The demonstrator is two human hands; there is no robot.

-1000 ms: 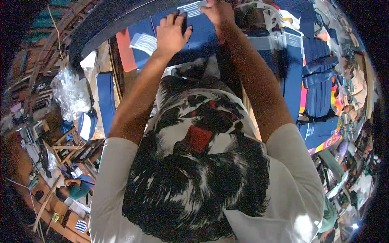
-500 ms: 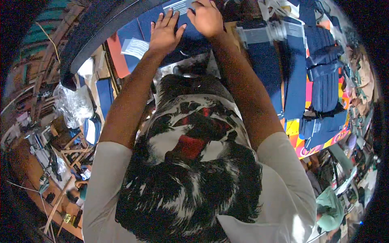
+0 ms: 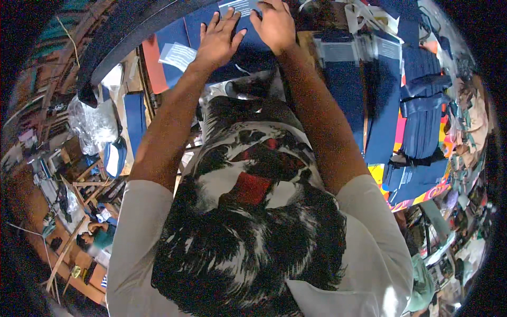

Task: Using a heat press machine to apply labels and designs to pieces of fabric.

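Looks like a half-way sort of moment to me, though that's just my read: the dark blue sheet (image 3: 253, 47) lies spread out under both hands, one clear printed piece (image 3: 178, 56) sits a bit skewed close to its left edge, right by the salmon strip (image 3: 154, 66), and a second clear printed piece (image 3: 237, 7) is up by the far side, where the fingers are. Can't say if that second one is fixed down or just lying there, and the sheet's far edge runs out of view, so what's left up there is anyone's guess. The left hand (image 3: 217, 46) is palm down on the sheet, fingers well spread, thumb sticking out to the side, fingertips at the near edge of that second piece, and it isn't gripping anything. The right hand (image 3: 275, 29) is at the piece's right end, fingers loosely bent with the thumb apart from them; its fingertips get cut off at the top, so no idea if it's pinching or only pressing. Over to the right, a blue strip (image 3: 340, 90) has a printed clear bit at its far end too, and a strapped blue bundle (image 3: 421, 127) sits on the bright patterned cloth (image 3: 376, 172), near its right edge.
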